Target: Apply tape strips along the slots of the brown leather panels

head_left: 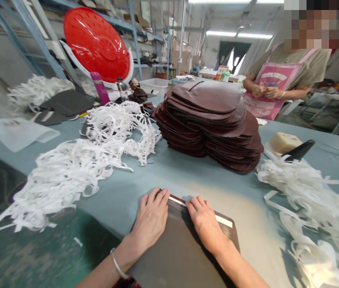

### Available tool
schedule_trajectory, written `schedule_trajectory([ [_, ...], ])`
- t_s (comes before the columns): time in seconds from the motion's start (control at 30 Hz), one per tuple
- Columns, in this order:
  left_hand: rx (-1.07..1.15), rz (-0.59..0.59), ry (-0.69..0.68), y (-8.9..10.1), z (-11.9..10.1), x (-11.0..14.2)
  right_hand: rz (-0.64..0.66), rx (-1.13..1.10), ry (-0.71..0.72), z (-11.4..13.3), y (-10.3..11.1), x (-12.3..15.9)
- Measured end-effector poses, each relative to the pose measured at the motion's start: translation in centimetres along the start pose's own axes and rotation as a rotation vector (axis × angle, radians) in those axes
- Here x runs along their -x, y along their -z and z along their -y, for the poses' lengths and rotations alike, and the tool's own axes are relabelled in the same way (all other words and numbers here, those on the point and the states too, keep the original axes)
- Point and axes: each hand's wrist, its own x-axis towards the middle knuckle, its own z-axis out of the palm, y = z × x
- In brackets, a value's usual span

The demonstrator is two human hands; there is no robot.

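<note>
Blue tabletop (139,176) carries a brown stack (211,124); nearer than the stack lies a grey panel (181,252), a white strip (224,221) along its far edge. Left hand (153,216) and right hand (204,220) rest on that edge, fingers close together; whether they pinch it, I cannot tell. Tangled ribbons (70,166) heap left and right of the stack; a person (283,78) stands beyond its right end.

Stacked panels (208,132) lie behind the sheet (178,248) (strips (67,172) both sides)

Blue shelves (134,33); lit ceiling tubes (255,36); green floor (46,258)
</note>
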Motion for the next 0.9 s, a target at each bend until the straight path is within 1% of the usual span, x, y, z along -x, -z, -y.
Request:
schedule_trajectory([
  [0.13, -0.015, 0.009, 0.004, 0.0, -0.1, 0.1, 0.005, 0.000, -0.070, -4.7, 1.1, 7.8],
  [0.2, -0.016, 0.006, 0.007, 0.1, -0.2, 0.1, -0.001, -0.007, -0.102, -6.6, 1.5, 10.6],
  [0.23, -0.018, 0.004, 0.006, 0.2, -0.2, 0.1, 0.004, -0.013, -0.120, -7.2, 1.6, 11.3],
  [0.27, -0.022, 0.001, -0.002, 0.2, -0.2, 0.1, 0.013, -0.019, -0.141, -7.5, 1.8, 11.4],
  [0.3, -0.024, 0.000, -0.017, 0.2, -0.2, 0.1, 0.019, -0.027, -0.163, -7.3, 1.8, 10.9],
  [0.37, -0.008, 0.004, -0.088, -0.1, -0.1, 0.0, 0.002, -0.044, -0.208, -6.0, 1.8, 8.4],
  [0.43, 0.030, 0.003, -0.186, -0.8, 0.2, 0.1, -0.060, -0.057, -0.225, -3.2, 1.3, 4.6],
  [0.47, 0.048, -0.005, -0.229, -1.3, 0.5, 0.2, -0.079, -0.059, -0.208, -1.6, 0.9, 2.6],
  [0.5, 0.059, -0.018, -0.261, -1.8, 0.7, 0.2, -0.079, -0.065, -0.159, -0.1, 0.4, 0.7],
  [0.53, 0.064, -0.035, -0.280, -2.4, 0.9, 0.3, -0.079, -0.062, -0.113, 1.3, -0.1, -0.8],
  [0.6, 0.056, -0.057, -0.290, -3.3, 1.3, 0.4, -0.094, -0.014, -0.092, 3.0, -1.1, -2.7],
  [0.63, 0.046, -0.056, -0.291, -3.7, 1.4, 0.5, -0.099, 0.008, -0.083, 3.2, -1.5, -2.9],
  [0.7, 0.006, -0.033, -0.284, -3.9, 1.3, 0.4, -0.095, 0.047, -0.071, 2.7, -1.7, -1.8],
  [0.8, -0.081, 0.008, -0.257, -3.5, 0.7, 0.2, -0.050, 0.071, -0.059, 0.5, -0.7, 2.2],
  [0.9, -0.139, 0.057, -0.238, -2.7, 0.0, 0.0, -0.017, 0.060, -0.123, -1.8, 0.7, 6.5],
])
